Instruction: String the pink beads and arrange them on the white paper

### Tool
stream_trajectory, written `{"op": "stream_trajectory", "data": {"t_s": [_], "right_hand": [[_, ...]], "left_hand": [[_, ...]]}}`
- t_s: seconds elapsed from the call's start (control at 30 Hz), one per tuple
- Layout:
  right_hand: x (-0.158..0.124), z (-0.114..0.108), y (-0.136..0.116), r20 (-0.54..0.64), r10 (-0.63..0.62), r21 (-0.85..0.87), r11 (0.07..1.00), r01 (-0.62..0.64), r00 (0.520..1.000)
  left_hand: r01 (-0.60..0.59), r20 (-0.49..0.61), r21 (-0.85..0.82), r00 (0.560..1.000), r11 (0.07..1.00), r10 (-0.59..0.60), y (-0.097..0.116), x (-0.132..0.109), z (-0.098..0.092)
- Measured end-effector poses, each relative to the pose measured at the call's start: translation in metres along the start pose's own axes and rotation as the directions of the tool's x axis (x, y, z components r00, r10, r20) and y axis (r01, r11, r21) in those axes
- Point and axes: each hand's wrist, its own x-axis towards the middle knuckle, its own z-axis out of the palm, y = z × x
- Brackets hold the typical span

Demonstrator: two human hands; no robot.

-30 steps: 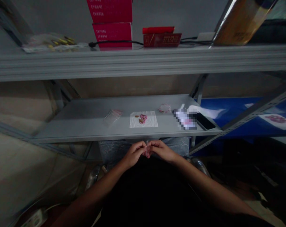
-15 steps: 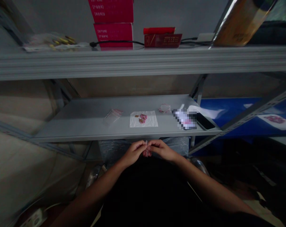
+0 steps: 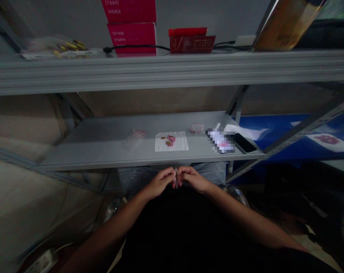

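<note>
Just below the front edge of the grey shelf [image 3: 98,151], my left hand [image 3: 162,181] and my right hand [image 3: 195,179] face each other over my lap. Both are closed, pinching a small clear plastic bag [image 3: 176,177] edge-on between the fingertips. What the bag may contain cannot be made out. Beyond the hands, a white sheet [image 3: 181,142] lies on the shelf with pink and gold beads [image 3: 170,141] on it. Left of the sheet are clear zip bags [image 3: 134,139] with pinkish top edges. A ring of pink beads [image 3: 196,128] in clear wrapping sits behind it to the right.
At the shelf's right end lie a phone with a blurred screen [image 3: 220,142] and a dark phone [image 3: 245,143]. An upper shelf [image 3: 160,70] crosses in front, bearing pink boxes [image 3: 132,38], a dark red box [image 3: 192,44] and a black cable [image 3: 140,46]. Blue surface at right.
My fingertips have drawn slightly apart at the bag, and more of its clear plastic shows between them. The whole view has shifted a little. Things on the shelf stay put.
</note>
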Motion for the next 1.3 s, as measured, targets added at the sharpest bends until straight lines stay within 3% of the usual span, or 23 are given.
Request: {"op": "stream_trajectory", "data": {"t_s": [0.23, 0.4, 0.53, 0.63, 0.77, 0.97, 1.13, 1.3], "right_hand": [[0.003, -0.001, -0.003, -0.011, 0.009, -0.063, 0.998, -0.010, 1.000], [0.003, -0.011, -0.008, -0.157, -0.020, -0.157, 0.988, -0.004, 0.987], [0.002, -0.011, -0.012, -0.164, -0.065, -0.198, 0.980, 0.032, 0.984], [0.002, -0.007, -0.015, -0.131, -0.057, -0.146, 0.989, 0.038, 0.990], [0.001, -0.005, -0.015, -0.120, -0.009, -0.027, 1.000, 0.006, 0.993], [0.002, -0.012, -0.014, -0.134, -0.011, -0.067, 0.998, 0.002, 0.991], [0.003, -0.010, -0.020, -0.148, -0.044, -0.147, 0.989, 0.022, 0.988], [-0.003, -0.003, -0.027, -0.193, -0.170, -0.224, 0.966, 0.126, 0.966]], "left_hand": [[0.023, -0.094, -0.021, 0.995, 1.000, -0.025, -0.002, 0.004, 0.003], [-0.034, -0.223, 0.189, 0.972, 0.981, 0.076, -0.005, 0.004, -0.002], [-0.095, -0.325, 0.383, 0.917, 0.919, 0.230, -0.002, -0.001, 0.003], [-0.209, -0.272, 0.504, 0.883, 0.838, 0.383, 0.002, -0.005, 0.007], [-0.270, -0.105, 0.563, 0.914, 0.781, 0.392, 0.001, -0.007, 0.007], [-0.179, -0.218, 0.469, 0.926, 0.865, 0.309, -0.011, -0.002, 0.006], [-0.131, -0.259, 0.154, 0.951, 0.979, 0.168, -0.012, 0.004, 0.004], [-0.042, -0.259, -0.101, 0.966, 0.994, 0.015, -0.009, 0.006, 0.003]]}}
